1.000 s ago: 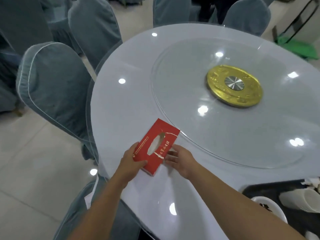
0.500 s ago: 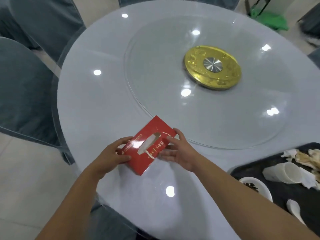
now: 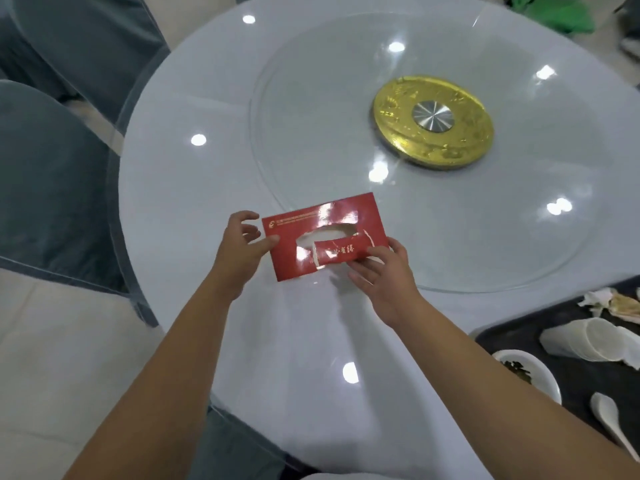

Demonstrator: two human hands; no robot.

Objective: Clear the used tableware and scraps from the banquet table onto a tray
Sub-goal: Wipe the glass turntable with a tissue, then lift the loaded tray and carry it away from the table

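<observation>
A flat red tissue box [image 3: 346,211] with a torn opening lies near the front of the round white table [image 3: 194,188]. My left hand [image 3: 239,247] pinches its left end with the thumb, the other fingers spread. My right hand [image 3: 381,275] grips its lower right corner, by the torn flap. A black tray [image 3: 512,334] sits at the right edge. It holds a white bowl [image 3: 540,372] with dark scraps, a white spoon [image 3: 609,420], stacked clear plastic cups [image 3: 595,344] and crumpled paper scraps [image 3: 609,299].
A glass turntable [image 3: 311,98] with a gold hub [image 3: 433,121] fills the table's middle. Blue-grey covered chairs [image 3: 48,174] stand close on the left. Something green [image 3: 550,12] lies on the floor beyond the table's far side.
The box has turned from a diagonal to nearly level across the table and now lies flatter. Both hands shifted with it, and the view moved right, showing more of the tray.
</observation>
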